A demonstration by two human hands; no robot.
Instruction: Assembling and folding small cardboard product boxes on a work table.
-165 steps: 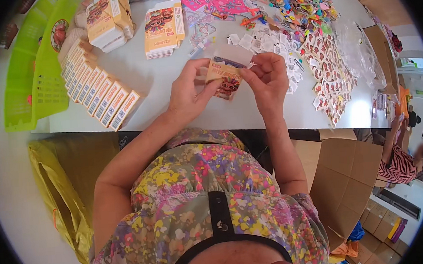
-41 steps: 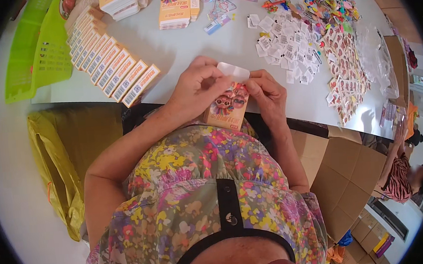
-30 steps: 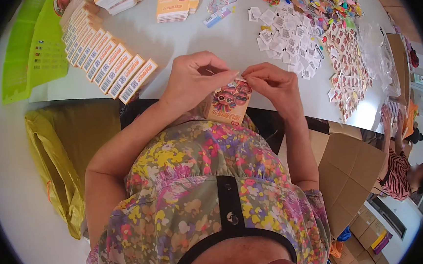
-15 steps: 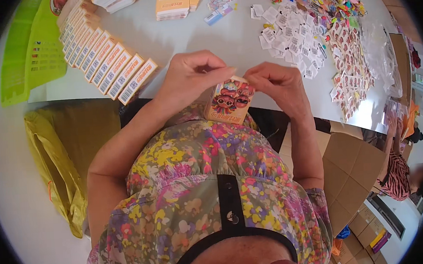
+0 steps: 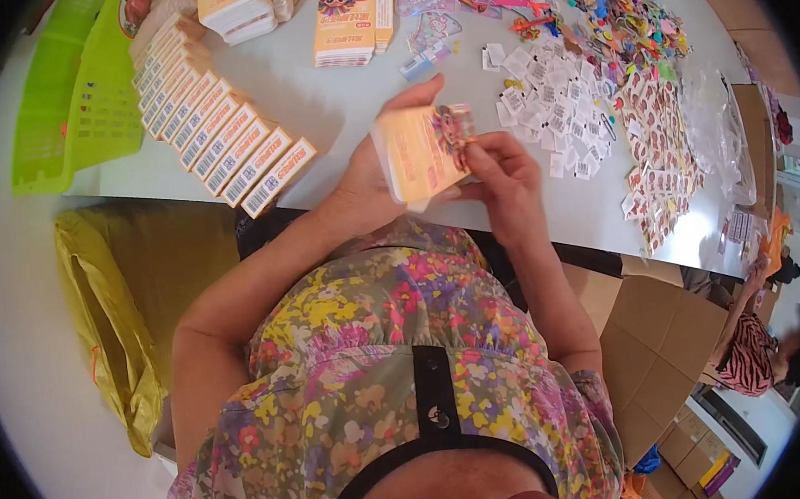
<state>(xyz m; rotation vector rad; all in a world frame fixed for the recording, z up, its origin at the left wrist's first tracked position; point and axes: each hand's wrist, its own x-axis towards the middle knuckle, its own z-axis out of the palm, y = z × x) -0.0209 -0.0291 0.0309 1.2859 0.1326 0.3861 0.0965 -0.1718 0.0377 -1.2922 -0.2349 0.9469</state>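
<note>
A small orange-yellow carton (image 5: 417, 160) with a cartoon print is tilted in front of me at the table's near edge, slightly blurred by motion. Behind its left side, my left hand (image 5: 367, 182) supports it, with most of the fingers hidden by the carton. My right hand (image 5: 507, 182) pinches its printed right end between thumb and fingers. Like cartons (image 5: 225, 141) stand in a curved row to the left, their narrow coded sides facing up. Ahead lies a pile of flat cartons (image 5: 345, 31), with another carton stack (image 5: 239, 10) left of it.
White sachets (image 5: 552, 100), colourful small trinkets (image 5: 597, 18), printed sticker pieces (image 5: 658, 153) and a clear plastic bag (image 5: 724, 134) cover the table's right side. A green basket (image 5: 66, 115) stands far left, a yellow bag (image 5: 108, 316) below it. Cardboard (image 5: 657, 347) and another person (image 5: 751, 355) are at right.
The carton has turned from upright onto its side, its printed face swinging right. My left hand has moved from its top edge to behind it. The whole view has shifted slightly.
</note>
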